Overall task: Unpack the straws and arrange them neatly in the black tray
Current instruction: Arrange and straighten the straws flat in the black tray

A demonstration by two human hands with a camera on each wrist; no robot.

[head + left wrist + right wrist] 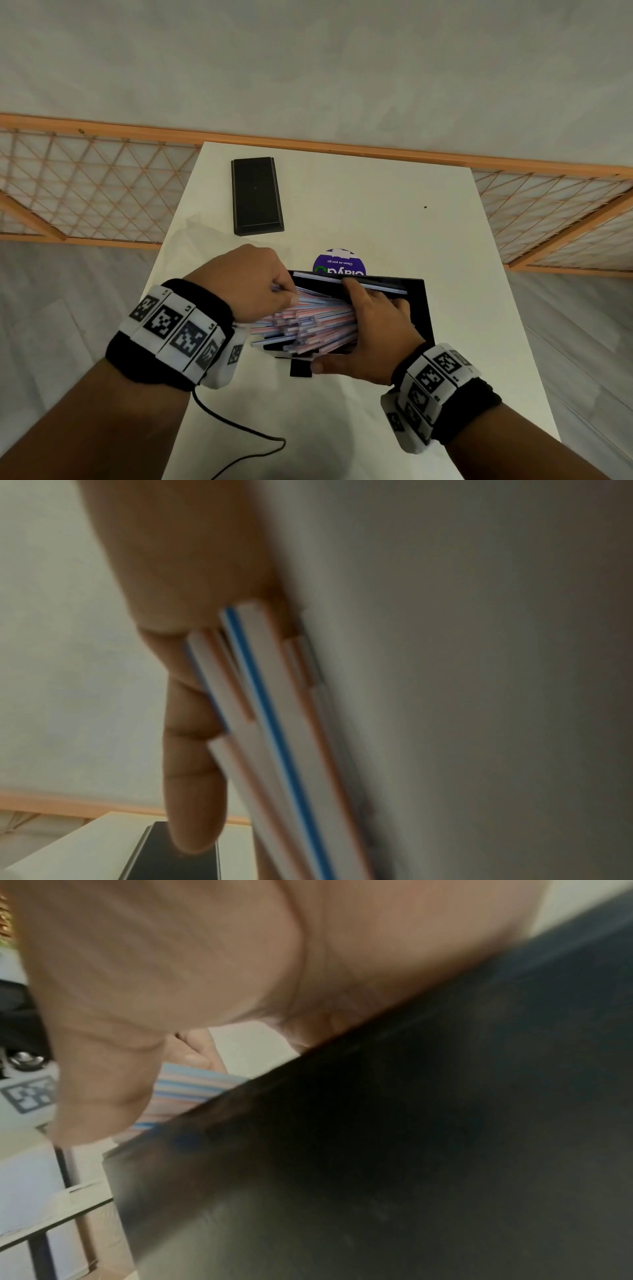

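— dozens of thin, slick striped straws [308,322] lie heaped askew in the black tray [419,308], near middle of the table [376,205]. the left hand [253,284] pinches a few ends.
— the right hand [370,322] presses the pile with flat fingers. a tug could scatter the light tubes over that shallow rim.

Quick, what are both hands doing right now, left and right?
Left hand: closed, gripping a bunch of straws by their ends.
Right hand: open, fingers spread flat over the straws in the black tray.
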